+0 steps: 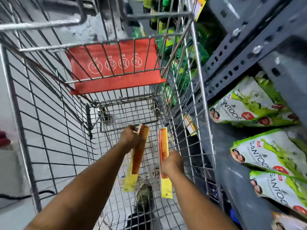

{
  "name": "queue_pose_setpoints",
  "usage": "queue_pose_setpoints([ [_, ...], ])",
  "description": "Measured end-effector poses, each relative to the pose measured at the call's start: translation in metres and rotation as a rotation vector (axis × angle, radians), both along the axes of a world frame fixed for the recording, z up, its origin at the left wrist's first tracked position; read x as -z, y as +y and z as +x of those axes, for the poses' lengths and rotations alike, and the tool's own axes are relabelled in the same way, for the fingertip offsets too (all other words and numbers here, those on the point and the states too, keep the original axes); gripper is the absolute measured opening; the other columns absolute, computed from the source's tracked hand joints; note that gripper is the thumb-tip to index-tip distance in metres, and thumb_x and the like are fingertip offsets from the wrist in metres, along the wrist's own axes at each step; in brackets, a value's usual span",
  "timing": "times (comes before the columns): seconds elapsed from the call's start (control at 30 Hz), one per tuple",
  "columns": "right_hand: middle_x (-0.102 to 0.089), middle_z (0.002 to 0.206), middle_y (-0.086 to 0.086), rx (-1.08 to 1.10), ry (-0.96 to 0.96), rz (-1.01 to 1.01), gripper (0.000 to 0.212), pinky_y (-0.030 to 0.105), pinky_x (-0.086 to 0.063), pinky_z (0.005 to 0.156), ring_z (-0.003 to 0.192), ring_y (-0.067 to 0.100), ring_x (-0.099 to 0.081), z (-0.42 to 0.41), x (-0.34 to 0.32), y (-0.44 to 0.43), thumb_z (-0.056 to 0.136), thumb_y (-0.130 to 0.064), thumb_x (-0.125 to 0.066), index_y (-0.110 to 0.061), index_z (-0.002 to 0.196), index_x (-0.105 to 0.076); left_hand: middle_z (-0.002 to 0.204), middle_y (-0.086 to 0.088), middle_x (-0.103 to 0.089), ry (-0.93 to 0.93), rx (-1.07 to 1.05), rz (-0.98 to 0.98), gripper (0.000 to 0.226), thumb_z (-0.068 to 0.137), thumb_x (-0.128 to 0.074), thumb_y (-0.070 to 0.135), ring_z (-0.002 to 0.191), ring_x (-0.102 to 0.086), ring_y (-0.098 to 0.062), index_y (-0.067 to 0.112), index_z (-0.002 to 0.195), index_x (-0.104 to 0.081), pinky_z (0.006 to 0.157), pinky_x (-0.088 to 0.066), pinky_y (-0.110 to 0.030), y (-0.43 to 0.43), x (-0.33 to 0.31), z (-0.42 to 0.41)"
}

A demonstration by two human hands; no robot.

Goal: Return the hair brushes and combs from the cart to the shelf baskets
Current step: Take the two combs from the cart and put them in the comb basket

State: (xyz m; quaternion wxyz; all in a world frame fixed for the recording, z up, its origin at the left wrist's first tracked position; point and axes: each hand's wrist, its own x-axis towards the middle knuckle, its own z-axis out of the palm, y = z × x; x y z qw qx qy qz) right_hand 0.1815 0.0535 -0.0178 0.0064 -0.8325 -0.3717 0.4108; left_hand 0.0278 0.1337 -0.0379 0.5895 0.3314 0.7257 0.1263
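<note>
Both my arms reach down into a wire shopping cart (49,130). My left hand (130,138) is shut on an orange comb (138,155) in a clear sleeve with a yellow card end, held upright near its top. My right hand (171,163) grips a second orange comb (163,146) of the same kind near its middle, close to the cart's right wall. Under the combs, on the cart floor, lies a dark round object (143,195), too blurred to name. No shelf basket is in view.
A red fold-down seat panel (114,63) spans the cart's far end. A grey metal shelf rack (249,55) stands tight against the cart's right side, holding white-and-green Santoor pouches (252,105). A yellow price tag (190,124) hangs on the shelf edge. Grey floor lies to the left.
</note>
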Motion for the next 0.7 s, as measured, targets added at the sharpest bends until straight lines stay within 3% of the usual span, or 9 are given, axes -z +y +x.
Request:
queue_pose_setpoints([
  [0.1, -0.068, 0.108, 0.009, 0.097, 0.042, 0.054, 0.025, 0.015, -0.041, 0.051, 0.069, 0.017, -0.059, -0.005, -0.034, 0.010, 0.096, -0.014, -0.040, -0.011, 0.110, -0.060, 0.106, -0.025, -0.067, -0.153, -0.036, 0.045, 0.027, 0.078, -0.071, 0.003, 0.092, -0.068, -0.035, -0.002, 0.103, -0.061, 0.085, -0.056, -0.050, 0.011, -0.036, -0.019],
  [0.13, -0.067, 0.109, 0.008, 0.116, 0.052, 0.066, 0.027, 0.013, -0.041, 0.050, 0.069, 0.017, -0.060, -0.007, -0.049, 0.014, 0.096, -0.012, -0.039, -0.013, 0.115, -0.059, 0.105, -0.024, -0.067, -0.191, -0.028, 0.062, 0.030, 0.080, -0.070, 0.005, 0.093, -0.067, -0.036, -0.005, 0.107, -0.060, 0.086, -0.056, -0.050, 0.016, -0.051, -0.024],
  [0.2, -0.068, 0.113, 0.010, 0.096, 0.083, 0.121, 0.029, 0.023, -0.049, 0.063, 0.089, 0.027, -0.067, -0.011, -0.084, 0.020, 0.091, -0.009, -0.046, -0.014, 0.116, -0.061, 0.096, -0.022, -0.067, -0.241, -0.002, 0.117, 0.032, 0.081, -0.069, 0.006, 0.086, -0.066, -0.034, -0.010, 0.107, -0.059, 0.083, -0.056, -0.047, 0.024, -0.086, -0.031],
  [0.27, -0.071, 0.104, 0.013, 0.049, 0.110, 0.217, 0.022, 0.036, -0.053, 0.072, 0.095, 0.032, -0.067, -0.013, -0.119, 0.022, 0.086, -0.012, -0.054, -0.011, 0.104, -0.066, 0.081, -0.017, -0.067, -0.310, 0.043, 0.192, 0.017, 0.081, -0.069, 0.004, 0.071, -0.066, -0.027, -0.005, 0.094, -0.063, 0.069, -0.058, -0.039, 0.030, -0.123, -0.035],
  [0.33, -0.071, 0.104, 0.011, 0.034, 0.111, 0.308, 0.022, 0.032, -0.050, 0.071, 0.096, 0.031, -0.066, -0.007, -0.159, 0.022, 0.084, -0.015, -0.055, -0.014, 0.103, -0.066, 0.063, -0.006, -0.067, -0.369, 0.082, 0.260, 0.003, 0.081, -0.068, 0.003, 0.053, -0.063, -0.016, 0.005, 0.081, -0.066, 0.053, -0.053, -0.026, 0.032, -0.170, -0.033],
  [0.47, -0.068, 0.116, 0.008, 0.054, 0.103, 0.451, 0.035, 0.027, -0.047, 0.074, 0.103, 0.028, -0.064, 0.018, -0.237, 0.012, 0.084, -0.013, -0.053, -0.018, 0.117, -0.061, 0.040, 0.003, -0.057, -0.406, 0.106, 0.383, 0.033, 0.083, -0.063, -0.005, 0.033, -0.052, -0.005, 0.010, 0.054, -0.066, 0.035, -0.040, -0.013, 0.027, -0.262, -0.019],
  [0.53, -0.069, 0.113, 0.009, 0.077, 0.100, 0.559, 0.026, 0.029, -0.049, 0.077, 0.102, 0.029, -0.063, 0.034, -0.276, 0.002, 0.085, -0.014, -0.057, -0.017, 0.110, -0.062, 0.041, 0.002, -0.055, -0.426, 0.132, 0.451, 0.026, 0.084, -0.061, -0.005, 0.033, -0.049, -0.007, 0.009, 0.063, -0.061, 0.036, -0.037, -0.013, 0.021, -0.306, -0.004],
  [0.63, -0.072, 0.103, 0.011, 0.129, 0.096, 0.742, 0.017, 0.037, -0.054, 0.082, 0.097, 0.031, -0.065, 0.064, -0.334, -0.021, 0.083, -0.010, -0.059, -0.015, 0.097, -0.067, 0.057, -0.005, -0.054, -0.448, 0.216, 0.564, 0.022, 0.084, -0.062, -0.001, 0.047, -0.044, -0.016, 0.011, 0.066, -0.059, 0.049, -0.030, -0.022, 0.003, -0.374, 0.024],
  [0.7, -0.072, 0.096, 0.014, 0.167, 0.085, 0.825, 0.014, 0.042, -0.053, 0.080, 0.091, 0.034, -0.066, 0.085, -0.367, -0.038, 0.082, -0.010, -0.060, -0.008, 0.094, -0.068, 0.053, -0.003, -0.061, -0.487, 0.258, 0.638, 0.023, 0.081, -0.065, 0.001, 0.043, -0.054, -0.015, 0.011, 0.061, -0.065, 0.044, -0.040, -0.019, -0.009, -0.412, 0.042],
])
